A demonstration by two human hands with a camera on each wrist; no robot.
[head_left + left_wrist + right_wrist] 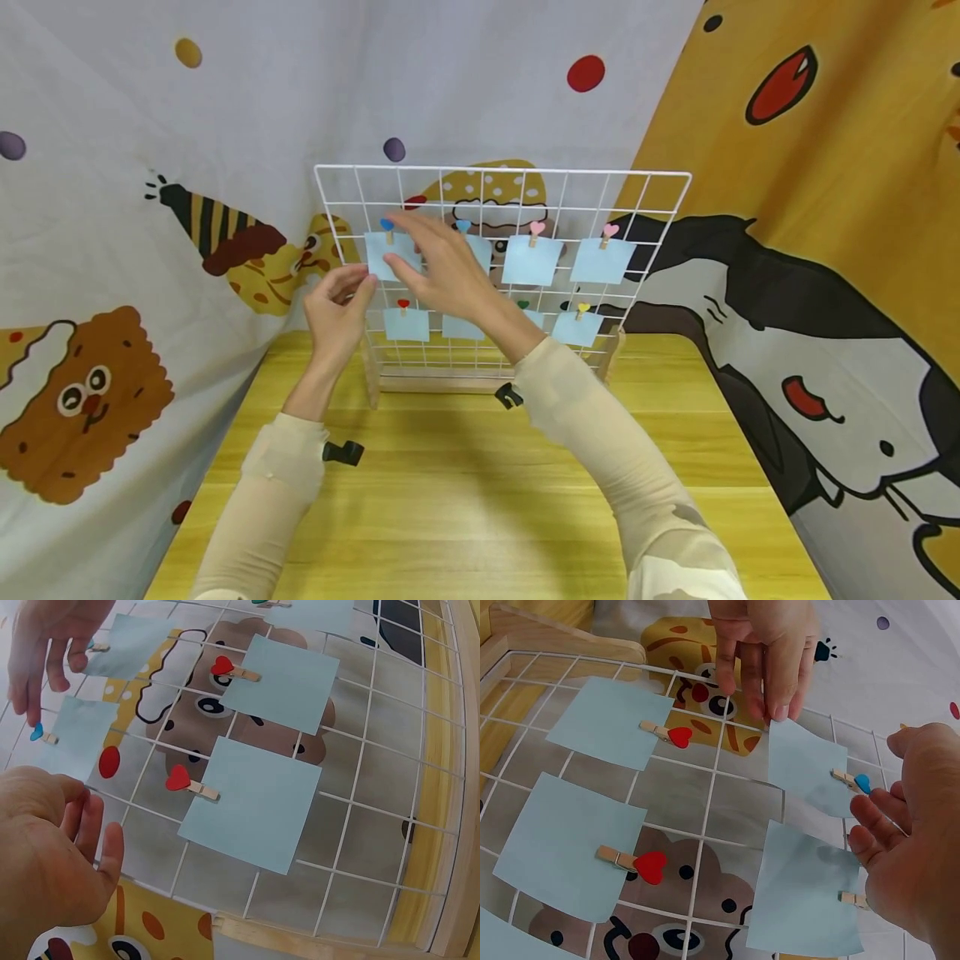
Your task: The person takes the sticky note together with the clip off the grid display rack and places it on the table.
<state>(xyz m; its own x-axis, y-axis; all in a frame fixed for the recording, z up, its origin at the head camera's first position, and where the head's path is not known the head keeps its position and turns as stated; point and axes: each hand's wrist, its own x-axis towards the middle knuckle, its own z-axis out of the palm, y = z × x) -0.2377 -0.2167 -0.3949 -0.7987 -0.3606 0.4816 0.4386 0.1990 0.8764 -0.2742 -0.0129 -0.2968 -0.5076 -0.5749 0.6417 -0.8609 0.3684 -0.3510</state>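
At the upper left of a white wire grid [502, 170], my left hand [337, 308] pinches the lower left corner of a light blue square paper note [808, 757] between thumb and finger. A small wooden clothespin with a blue heart [862, 784] holds that note at its top edge. My right hand [442, 262] hovers in front of the same note, fingers loosely spread and holding nothing. In the left wrist view its fingertip comes close to the blue heart. Below, another note [251, 806] hangs from a clothespin with a red heart [178, 778].
Several more light blue notes [602, 262] hang in two rows, each under a heart clothespin. The grid stands on a wooden base [442, 384] at the back of a wooden table [420, 517]. Behind it hangs a cartoon-printed curtain [480, 75].
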